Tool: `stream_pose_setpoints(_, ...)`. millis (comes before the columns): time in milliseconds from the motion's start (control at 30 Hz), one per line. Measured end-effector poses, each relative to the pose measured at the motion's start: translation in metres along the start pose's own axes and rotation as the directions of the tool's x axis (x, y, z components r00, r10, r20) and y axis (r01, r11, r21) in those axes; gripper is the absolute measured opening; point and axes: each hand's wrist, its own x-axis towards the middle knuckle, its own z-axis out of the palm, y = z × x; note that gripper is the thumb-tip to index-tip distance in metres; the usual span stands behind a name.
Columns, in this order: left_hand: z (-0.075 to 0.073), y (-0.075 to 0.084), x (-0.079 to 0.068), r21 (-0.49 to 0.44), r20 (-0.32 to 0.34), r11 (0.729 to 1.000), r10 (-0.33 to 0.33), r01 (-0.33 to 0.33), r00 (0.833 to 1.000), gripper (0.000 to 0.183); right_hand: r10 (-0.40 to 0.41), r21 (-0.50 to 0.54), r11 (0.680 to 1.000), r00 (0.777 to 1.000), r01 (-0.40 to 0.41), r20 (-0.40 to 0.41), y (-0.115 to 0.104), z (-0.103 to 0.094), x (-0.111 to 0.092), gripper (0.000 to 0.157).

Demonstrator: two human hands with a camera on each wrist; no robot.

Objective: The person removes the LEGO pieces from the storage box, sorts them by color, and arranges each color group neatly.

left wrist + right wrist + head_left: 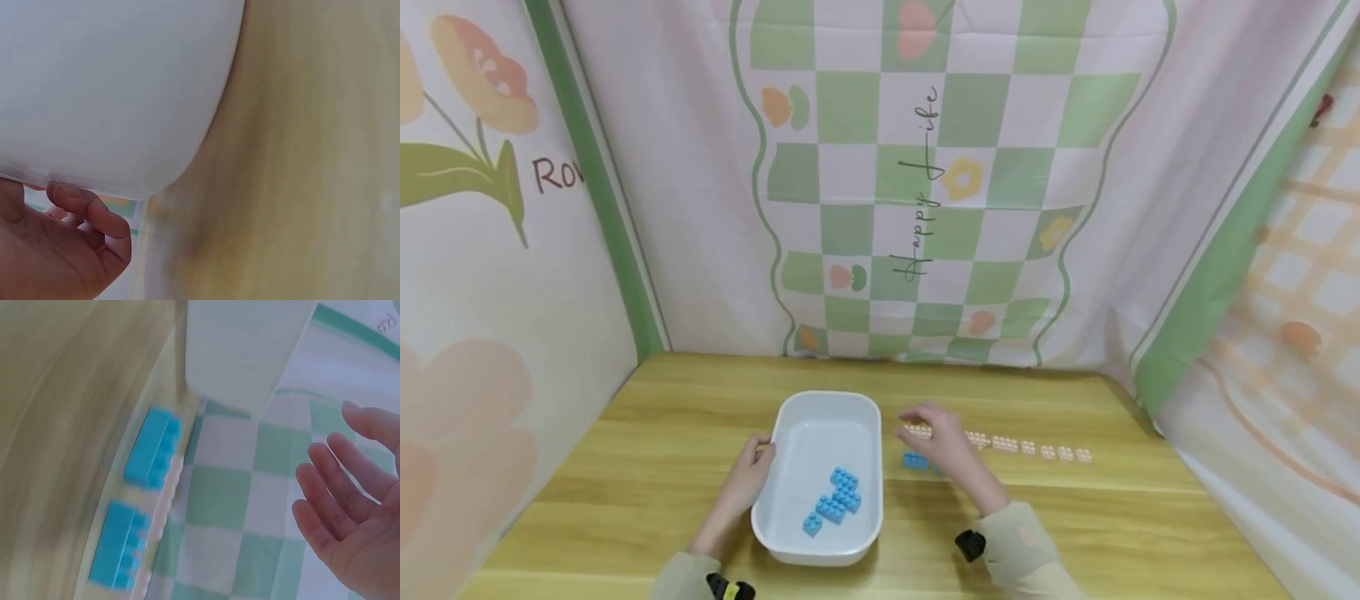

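A white plastic bin [880, 492] stands on the table, with several blue toy bricks [831, 508] lying inside it. My left hand [751, 473] holds the bin's left rim; the left wrist view shows its curled fingers [87, 209] at the edge. To the right of the bin, my right hand [942, 442] hovers above a row of pale pink bricks [1004, 444]. Nothing is in its loosely bent fingers [331, 487]. Below it, two blue bricks [115, 544] lie in front of the pink row; in the head view the hand partly covers them.
The wooden table [685, 417] runs back to a green-and-white checked curtain [910, 208]. Printed cloth walls [512, 333] close off the left and right sides.
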Motion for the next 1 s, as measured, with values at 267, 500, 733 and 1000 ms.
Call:
stream_pose_setpoints(267,0.000,0.001,0.001,-0.003,0.003,1.000,0.004,-0.004,1.000,0.037,-0.080,0.006,0.997,0.991,0.079,0.112,-0.018,0.020,0.004,0.024)
stream_pose_setpoints(500,0.001,0.001,0.001,-0.001,-0.001,1.000,0.002,-0.002,1.000,0.039,-0.053,-0.046,0.997,0.966,0.067,0.251,-0.034,0.033,0.004,0.021)
stream_pose_setpoints(733,0.000,0.002,-0.001,-0.010,0.002,1.000,-0.001,0.001,1.000,0.040,-0.059,-0.076,0.993,0.945,0.088,0.323,-0.041,0.045,0.002,0.017)
stream_pose_setpoints(1000,-0.001,0.002,-0.001,-0.025,0.001,1.000,0.004,-0.004,1.000,0.037,-0.072,-0.095,0.988,0.911,0.121,0.407,-0.048,0.056,0.000,0.017)
